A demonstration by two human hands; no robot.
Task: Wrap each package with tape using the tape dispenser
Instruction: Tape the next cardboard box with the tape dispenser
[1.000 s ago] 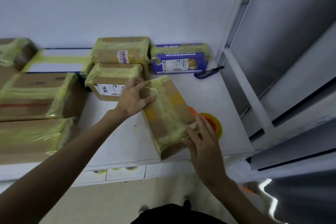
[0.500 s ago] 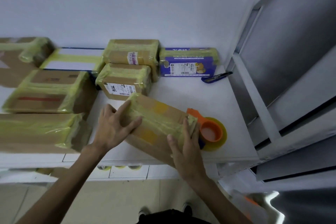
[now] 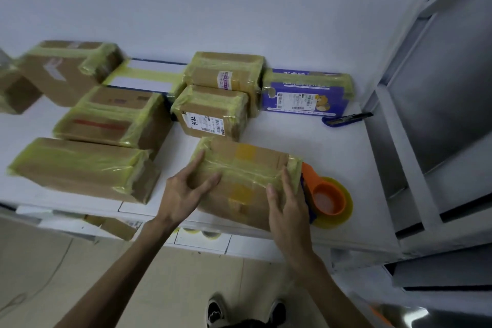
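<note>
The package (image 3: 245, 176) is lying at the near edge of the desk (image 3: 306, 136). The left grip (image 3: 186, 192) is pressing on its left end and the right grip (image 3: 288, 208) on its right end, both with fingers straight and grasping nothing. The dispenser (image 3: 327, 197) is sitting just right of the package.

Single head-worn wide-angle view, standing height, pitched forward and down over the table (image 3: 306, 138). Close range: left hand (image 3: 183, 194) and right hand (image 3: 288, 210) mid-frame, forearms in from bottom edge. Wall (image 3: 239, 2) up top, floor (image 3: 80, 261) and shoes (image 3: 215, 311) at bottom.
</note>
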